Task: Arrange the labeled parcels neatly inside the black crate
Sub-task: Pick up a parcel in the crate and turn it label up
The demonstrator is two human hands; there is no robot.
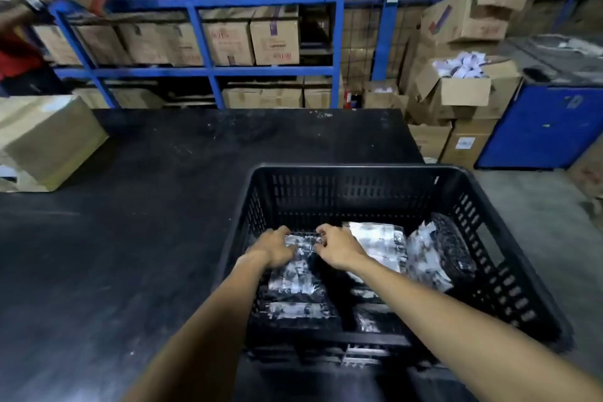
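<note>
The black slotted crate point(352, 192) stands on the right part of a black table. Several black plastic parcels with white labels lie inside it. Both my arms reach into the crate. My left hand point(275, 246) and my right hand point(336, 246) grip the far edge of one labeled parcel point(295, 274) in the crate's left half. Another labeled parcel point(380, 243) lies flat just right of my right hand. A third parcel point(439, 258) leans tilted against the right wall. More parcels point(300, 310) lie near the front wall.
A cardboard box point(45, 140) sits on the black table point(130, 238) at the far left. Blue shelving point(195, 72) full of cartons stands behind the table. A person in red point(16, 52) handles a carton at the top left. A blue bin point(548, 127) stands at the right.
</note>
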